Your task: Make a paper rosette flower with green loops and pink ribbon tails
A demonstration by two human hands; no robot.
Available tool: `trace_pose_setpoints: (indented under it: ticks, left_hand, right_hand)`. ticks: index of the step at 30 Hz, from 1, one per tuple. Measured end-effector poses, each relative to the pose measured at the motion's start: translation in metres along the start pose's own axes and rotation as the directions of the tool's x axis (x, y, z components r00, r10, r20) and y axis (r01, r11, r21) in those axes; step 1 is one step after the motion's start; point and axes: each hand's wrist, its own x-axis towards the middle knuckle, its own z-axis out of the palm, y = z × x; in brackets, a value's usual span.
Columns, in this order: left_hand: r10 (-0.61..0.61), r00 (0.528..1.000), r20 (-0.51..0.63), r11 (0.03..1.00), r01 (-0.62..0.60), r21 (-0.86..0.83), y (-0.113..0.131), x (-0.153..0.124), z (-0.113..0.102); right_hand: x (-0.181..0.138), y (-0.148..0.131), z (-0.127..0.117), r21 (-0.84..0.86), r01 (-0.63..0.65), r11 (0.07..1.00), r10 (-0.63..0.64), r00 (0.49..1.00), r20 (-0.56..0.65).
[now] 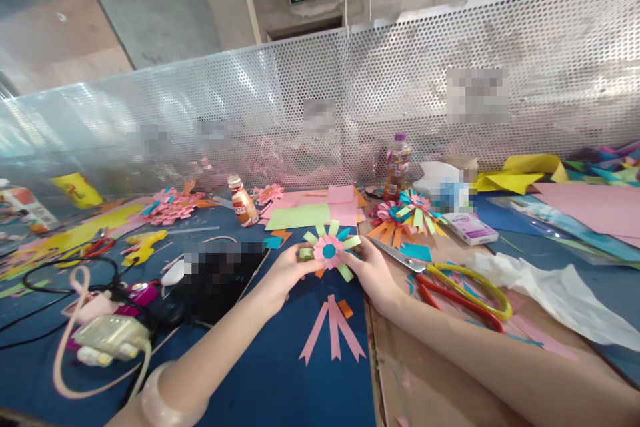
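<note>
A paper flower [330, 250] with green loops, pink petals and a blue centre is held up just above the blue table mat [270, 373]. My left hand [287, 273] pinches its left side and my right hand [370, 270] grips its right side; both are closed on it. Pink paper strips [333, 330] lie fanned out on the mat just below the flower, with a small orange scrap beside them.
Large scissors with red and yellow handles [450, 283] lie right of my right hand. Finished paper flowers [407, 210], two small bottles [243, 203], coloured paper sheets [300, 215], a white tissue [550, 290] and cables with a charger [113, 333] surround the spot. A perforated metal screen [350, 100] closes the back.
</note>
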Motion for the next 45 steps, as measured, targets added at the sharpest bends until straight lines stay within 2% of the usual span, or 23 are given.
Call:
trace_pose_setpoints:
  ticks: [12, 16, 19, 22, 24, 26, 29, 31, 33, 35, 39, 41, 45]
  left_hand:
    - [0.014, 0.997, 0.081, 0.999, -0.011, -0.033, -0.002, 0.000, -0.007]
    - [-0.007, 0.998, 0.060, 0.998, 0.010, -0.055, -0.006, 0.001, -0.008]
    - [-0.039, 0.997, 0.067, 0.995, 0.045, -0.086, -0.004, 0.000, -0.006]
    - [0.006, 0.997, 0.071, 0.972, 0.011, -0.234, 0.001, -0.001, -0.005]
    - [0.054, 0.994, 0.091, 0.921, -0.014, -0.389, 0.005, -0.003, -0.005]
    - [0.066, 0.990, 0.128, 0.851, 0.011, -0.525, 0.008, -0.005, -0.005]
    - [0.018, 0.990, 0.139, 0.789, 0.071, -0.611, 0.014, -0.008, -0.007]
    - [-0.058, 0.987, 0.150, 0.773, 0.140, -0.619, 0.017, -0.009, -0.009]
    - [-0.123, 0.976, 0.181, 0.762, 0.209, -0.613, 0.018, -0.010, -0.010]
    - [-0.139, 0.971, 0.197, 0.780, 0.230, -0.582, 0.018, -0.011, -0.010]
    - [-0.080, 0.982, 0.169, 0.860, 0.153, -0.486, 0.013, -0.012, -0.008]
    - [-0.030, 0.989, 0.147, 0.879, 0.096, -0.468, 0.010, -0.012, -0.006]
    - [0.024, 0.991, 0.129, 0.883, 0.039, -0.468, 0.011, -0.013, -0.003]
  right_hand:
    - [-0.002, -0.002, -0.001, -0.066, 0.075, 0.995, -0.074, 0.997, 0.025]
    - [-0.004, -0.004, 0.000, -0.141, 0.147, 0.979, -0.141, 0.989, 0.053]
    - [-0.007, -0.004, -0.001, -0.236, 0.250, 0.939, -0.246, 0.968, 0.046]
    - [-0.012, -0.005, -0.004, -0.364, 0.413, 0.835, -0.424, 0.904, 0.053]
    - [-0.017, -0.008, -0.006, -0.434, 0.544, 0.717, -0.538, 0.829, 0.151]
    - [-0.020, -0.010, -0.008, -0.473, 0.653, 0.592, -0.609, 0.747, 0.268]
    - [-0.021, -0.012, -0.010, -0.545, 0.737, 0.401, -0.686, 0.636, 0.354]
    - [-0.020, -0.012, -0.012, -0.588, 0.752, 0.298, -0.717, 0.583, 0.382]
    - [-0.018, -0.011, -0.013, -0.604, 0.760, 0.240, -0.724, 0.555, 0.410]
    - [-0.018, -0.011, -0.013, -0.609, 0.773, 0.177, -0.715, 0.527, 0.460]
    - [-0.021, -0.011, -0.011, -0.596, 0.802, 0.044, -0.673, 0.465, 0.576]
    - [-0.023, -0.011, -0.010, -0.596, 0.802, 0.034, -0.670, 0.461, 0.582]
    - [-0.023, -0.010, -0.009, -0.615, 0.786, 0.053, -0.665, 0.488, 0.566]
